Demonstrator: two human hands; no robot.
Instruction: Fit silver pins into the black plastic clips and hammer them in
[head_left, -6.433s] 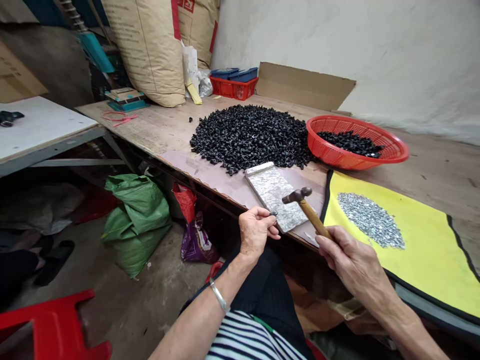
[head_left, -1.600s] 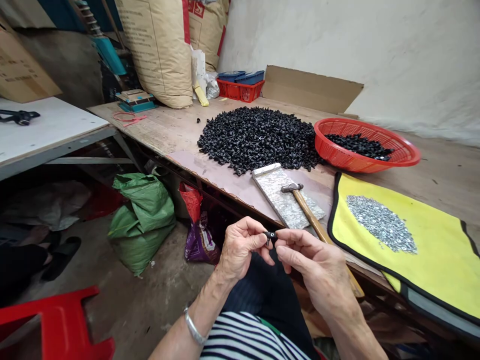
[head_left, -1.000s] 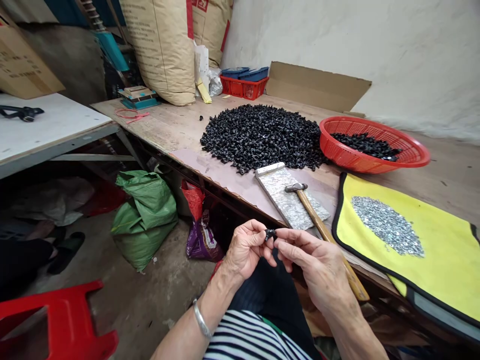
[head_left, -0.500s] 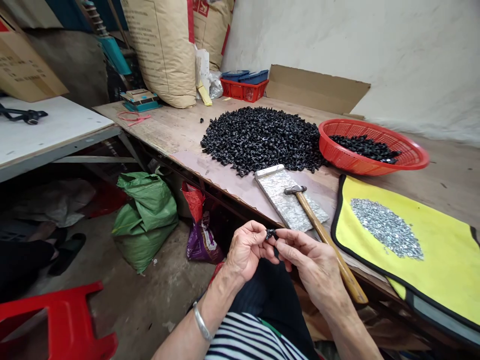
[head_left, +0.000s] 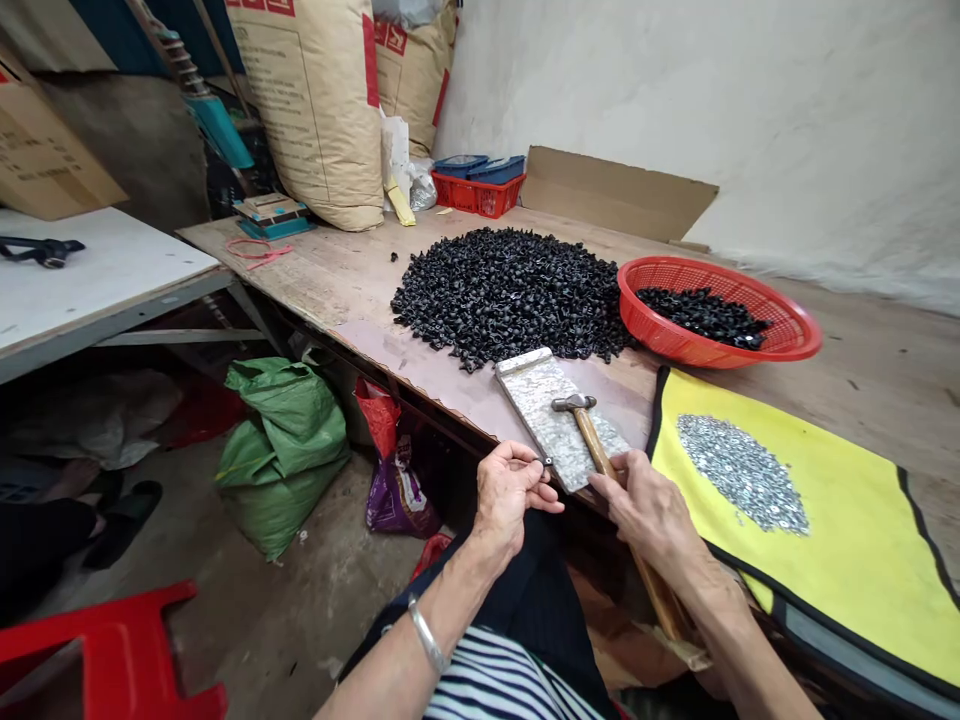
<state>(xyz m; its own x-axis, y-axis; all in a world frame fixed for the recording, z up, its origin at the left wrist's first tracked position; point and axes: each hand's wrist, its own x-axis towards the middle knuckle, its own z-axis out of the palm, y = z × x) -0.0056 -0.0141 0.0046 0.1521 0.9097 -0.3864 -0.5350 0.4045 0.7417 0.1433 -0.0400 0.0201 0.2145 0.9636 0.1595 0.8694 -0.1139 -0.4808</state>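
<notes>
A small black part (head_left: 547, 462) is pinched between the fingertips of my left hand (head_left: 504, 492), just off the near edge of a grey metal plate (head_left: 536, 390). The fingers of my right hand (head_left: 656, 510) are around the wooden handle of a hammer (head_left: 592, 437). Its metal head lies over the plate, and the handle's end sticks out below the hand. Behind the plate spreads a large pile of black parts (head_left: 510, 295). Small metal washers (head_left: 742, 473) lie on a yellow cloth (head_left: 847, 530) to the right.
A red basket (head_left: 795, 320) with black parts stands right of the pile. Farther back are a small red crate (head_left: 476, 197), cardboard (head_left: 615, 190) and big sacks (head_left: 322, 110). A red stool (head_left: 127, 650) and green bag (head_left: 285, 450) are on the floor.
My right hand has left the black part and moved right onto the hammer handle. My left hand keeps the part. The view has shifted slightly.
</notes>
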